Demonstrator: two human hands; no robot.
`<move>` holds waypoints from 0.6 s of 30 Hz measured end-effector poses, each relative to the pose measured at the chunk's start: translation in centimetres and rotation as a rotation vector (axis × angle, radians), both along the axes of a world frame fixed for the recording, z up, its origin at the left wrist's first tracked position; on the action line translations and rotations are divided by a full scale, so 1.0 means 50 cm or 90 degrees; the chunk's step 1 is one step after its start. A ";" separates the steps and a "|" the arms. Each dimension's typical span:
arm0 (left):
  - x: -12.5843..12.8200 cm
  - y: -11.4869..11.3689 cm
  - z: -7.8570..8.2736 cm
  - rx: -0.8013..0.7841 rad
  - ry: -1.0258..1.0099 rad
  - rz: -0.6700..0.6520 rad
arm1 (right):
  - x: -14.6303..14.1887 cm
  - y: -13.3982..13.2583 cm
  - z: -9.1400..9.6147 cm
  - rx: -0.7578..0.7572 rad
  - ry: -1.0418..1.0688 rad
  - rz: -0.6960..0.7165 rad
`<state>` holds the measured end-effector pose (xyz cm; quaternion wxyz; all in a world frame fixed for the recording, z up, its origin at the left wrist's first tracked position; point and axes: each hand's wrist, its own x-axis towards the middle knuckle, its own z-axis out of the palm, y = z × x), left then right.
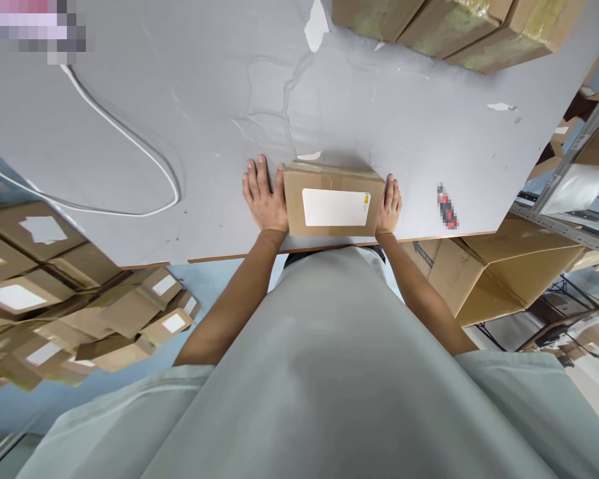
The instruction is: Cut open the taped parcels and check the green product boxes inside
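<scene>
A taped cardboard box [295, 223] with a blank-looking white label [332, 207] sits near the front edge of the grey table, between my hands. Spread out on the tabletop, my left hand [267, 198] has its thumb along the box's left side. On the other side, my right hand [390, 205] rests with fingers stretched out beside the box's right end, at or against it. Neither hand is wrapped round the box. The box's underside is hidden.
Several cardboard boxes [449, 30] stand at the table's far right. A pixelated red-black object [448, 207] lies right of my hand. A white cable [144, 156] loops at left. Boxes are piled [124, 309] below left; a large open carton [509, 266] and metal shelving [574, 156] are right.
</scene>
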<state>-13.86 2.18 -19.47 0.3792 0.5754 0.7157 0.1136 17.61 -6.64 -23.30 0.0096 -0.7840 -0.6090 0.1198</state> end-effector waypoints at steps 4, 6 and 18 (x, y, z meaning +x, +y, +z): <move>0.002 0.003 0.004 -0.003 -0.019 0.014 | 0.000 0.000 0.003 0.000 0.005 0.004; 0.003 0.003 0.005 -0.001 -0.014 0.013 | -0.001 0.002 0.005 0.001 0.007 0.002; 0.013 0.012 0.034 -0.045 -0.046 0.022 | -0.003 0.008 0.011 -0.034 -0.003 -0.002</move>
